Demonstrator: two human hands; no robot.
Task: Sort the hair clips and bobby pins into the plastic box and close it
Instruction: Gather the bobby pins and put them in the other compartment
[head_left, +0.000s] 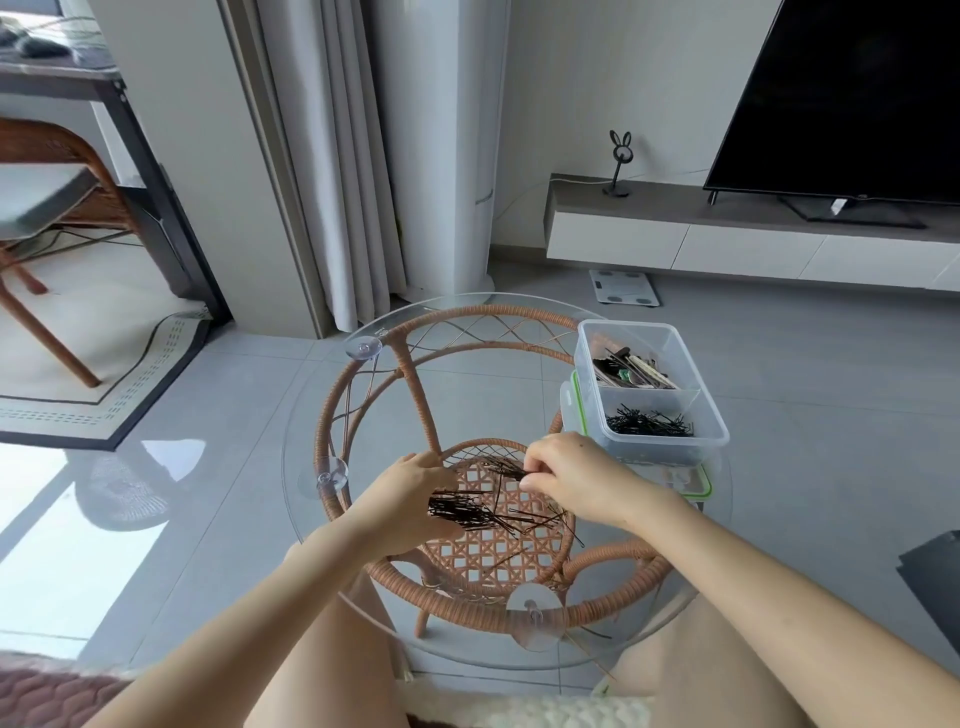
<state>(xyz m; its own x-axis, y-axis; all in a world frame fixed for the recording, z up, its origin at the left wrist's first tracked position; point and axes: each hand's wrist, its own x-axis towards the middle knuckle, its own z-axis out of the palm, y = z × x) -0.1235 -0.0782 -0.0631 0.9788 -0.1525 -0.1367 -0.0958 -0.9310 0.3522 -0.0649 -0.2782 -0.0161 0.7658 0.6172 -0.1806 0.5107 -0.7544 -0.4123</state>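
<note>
Since the thin black metal bobby pins (467, 512) look light, stiff and slippery, the right hand (576, 480) pinches a few near their ends, while the left hand (410, 493) grips a bundle.

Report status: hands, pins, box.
Right hand pinching a few bobby pins; left hand at loose pile, grip unclear. Box open, lid underneath. Nothing blocking.

Pale grey floor tiles (249, 395) surround the round glass tabletop (306, 415). Beyond it, grey curtains (332, 156) hang to the floor beside a tall white cylindrical unit (441, 156). Beyond it to the right, a dark television (852, 88) stands on a low white cabinet (675, 244), with a bathroom scale (623, 287) on the floor below. To its left are a rattan chair (57, 171), a dark desk (78, 78) and a bordered rug (104, 395); daylight glares off the tiles there.
</note>
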